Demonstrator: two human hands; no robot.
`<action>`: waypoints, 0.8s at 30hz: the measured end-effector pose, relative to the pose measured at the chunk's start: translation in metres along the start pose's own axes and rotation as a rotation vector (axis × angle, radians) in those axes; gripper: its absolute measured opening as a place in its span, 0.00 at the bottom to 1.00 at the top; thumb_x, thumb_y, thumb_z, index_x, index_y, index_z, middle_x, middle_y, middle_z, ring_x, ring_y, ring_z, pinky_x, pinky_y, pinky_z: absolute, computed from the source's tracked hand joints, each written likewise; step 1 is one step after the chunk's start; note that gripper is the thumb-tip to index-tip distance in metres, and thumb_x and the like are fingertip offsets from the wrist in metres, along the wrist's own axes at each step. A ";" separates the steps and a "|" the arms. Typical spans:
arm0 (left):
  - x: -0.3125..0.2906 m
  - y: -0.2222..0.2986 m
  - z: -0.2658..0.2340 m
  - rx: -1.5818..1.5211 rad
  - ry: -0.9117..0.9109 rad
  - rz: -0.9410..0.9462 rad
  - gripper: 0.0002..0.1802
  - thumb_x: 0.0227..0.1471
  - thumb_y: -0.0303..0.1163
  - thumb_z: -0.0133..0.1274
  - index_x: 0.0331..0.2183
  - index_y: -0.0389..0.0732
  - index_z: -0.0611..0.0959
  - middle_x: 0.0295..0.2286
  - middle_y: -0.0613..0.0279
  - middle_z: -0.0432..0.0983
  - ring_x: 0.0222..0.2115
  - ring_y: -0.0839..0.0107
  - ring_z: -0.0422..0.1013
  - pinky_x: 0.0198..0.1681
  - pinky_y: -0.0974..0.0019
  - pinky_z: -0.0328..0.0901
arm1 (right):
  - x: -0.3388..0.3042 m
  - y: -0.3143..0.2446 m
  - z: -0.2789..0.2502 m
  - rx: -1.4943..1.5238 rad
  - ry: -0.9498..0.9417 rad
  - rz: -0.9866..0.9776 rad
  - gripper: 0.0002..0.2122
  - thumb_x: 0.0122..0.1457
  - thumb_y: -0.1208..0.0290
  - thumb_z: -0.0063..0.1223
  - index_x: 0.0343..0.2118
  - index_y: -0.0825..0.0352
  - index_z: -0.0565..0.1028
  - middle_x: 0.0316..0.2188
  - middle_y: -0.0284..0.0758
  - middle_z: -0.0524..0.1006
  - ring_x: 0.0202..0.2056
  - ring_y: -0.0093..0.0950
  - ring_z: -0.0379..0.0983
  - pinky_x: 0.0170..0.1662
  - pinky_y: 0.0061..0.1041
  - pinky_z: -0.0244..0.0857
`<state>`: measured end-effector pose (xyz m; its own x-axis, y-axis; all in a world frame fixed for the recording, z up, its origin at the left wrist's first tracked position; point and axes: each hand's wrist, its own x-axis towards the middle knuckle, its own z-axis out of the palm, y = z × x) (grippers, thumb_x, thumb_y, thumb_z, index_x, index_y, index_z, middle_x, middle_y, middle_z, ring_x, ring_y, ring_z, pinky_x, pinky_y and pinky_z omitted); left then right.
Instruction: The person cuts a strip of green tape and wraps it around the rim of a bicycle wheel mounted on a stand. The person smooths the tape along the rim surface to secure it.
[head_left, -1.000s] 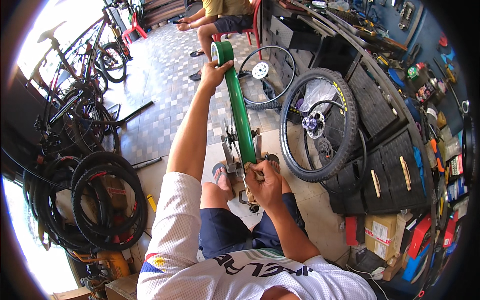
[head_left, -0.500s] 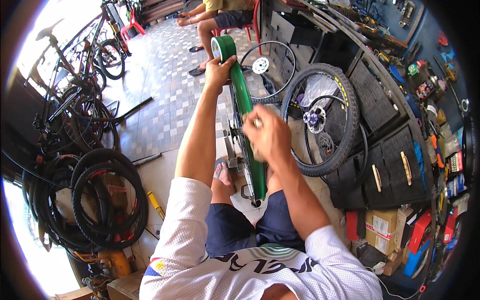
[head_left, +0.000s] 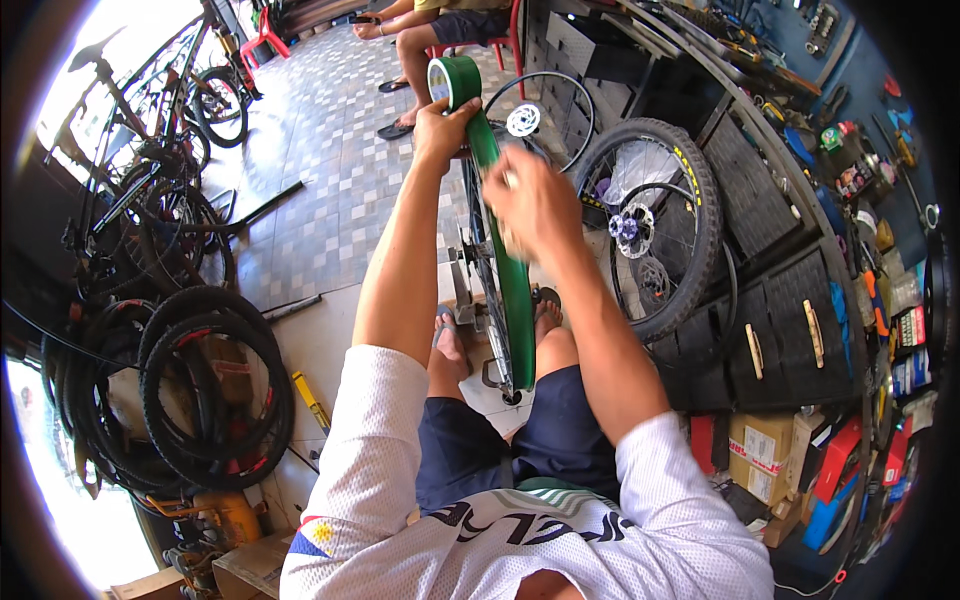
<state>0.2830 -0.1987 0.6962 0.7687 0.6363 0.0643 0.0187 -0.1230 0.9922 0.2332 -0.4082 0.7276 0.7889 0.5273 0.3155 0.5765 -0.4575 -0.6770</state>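
Note:
A bicycle wheel rim (head_left: 481, 222) stands edge-on in front of me between my knees, in what looks like a metal wheel stand (head_left: 463, 262). Wide, shiny green tape (head_left: 515, 300) runs along its outer face, up to a tape roll (head_left: 462, 82) at the far end. My left hand (head_left: 443, 130) is closed at the base of that roll, thumb against the tape. Partway down the strip, my right hand (head_left: 535, 200) is closed over the tape and smeared by motion. Something small and pale shows between its fingers; I cannot make out what.
To the right lean a tyred wheel (head_left: 650, 230) with a disc rotor and a tool-laden bench (head_left: 780, 190). Loose tyres (head_left: 215, 390) and parked bicycles (head_left: 150, 190) fill the left. A seated person (head_left: 440, 40) is beyond the roll. A yellow tool (head_left: 311, 400) lies on the floor.
My right hand has moved farther up the green tape, toward the roll. My left hand still grips at the roll. The view has shifted slightly.

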 end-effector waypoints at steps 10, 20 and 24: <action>-0.019 0.010 0.007 -0.044 -0.001 0.012 0.20 0.54 0.45 0.67 0.41 0.39 0.87 0.26 0.64 0.81 0.21 0.73 0.77 0.23 0.63 0.74 | -0.182 0.052 0.028 0.033 0.291 -0.264 0.06 0.52 0.80 0.65 0.29 0.66 0.76 0.28 0.40 0.79 0.27 0.37 0.79 0.32 0.32 0.72; -0.127 -0.013 0.017 -0.126 0.086 0.392 0.12 0.54 0.31 0.66 0.40 0.35 0.88 0.22 0.65 0.82 0.23 0.85 0.69 0.25 0.71 0.64 | -0.053 0.008 0.005 0.103 0.191 -0.021 0.08 0.53 0.66 0.63 0.30 0.63 0.77 0.24 0.43 0.80 0.28 0.46 0.78 0.32 0.41 0.70; -0.156 -0.013 0.015 -0.184 0.042 0.358 0.09 0.55 0.24 0.64 0.40 0.34 0.87 0.27 0.65 0.84 0.27 0.86 0.70 0.28 0.73 0.66 | -0.062 0.011 0.006 0.050 0.230 -0.045 0.07 0.54 0.66 0.63 0.31 0.60 0.77 0.29 0.39 0.79 0.31 0.46 0.78 0.33 0.44 0.70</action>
<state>0.1727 -0.3080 0.6712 0.6791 0.6093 0.4094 -0.3629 -0.2061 0.9087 0.1887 -0.4414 0.6965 0.7937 0.3665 0.4855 0.6055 -0.3986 -0.6888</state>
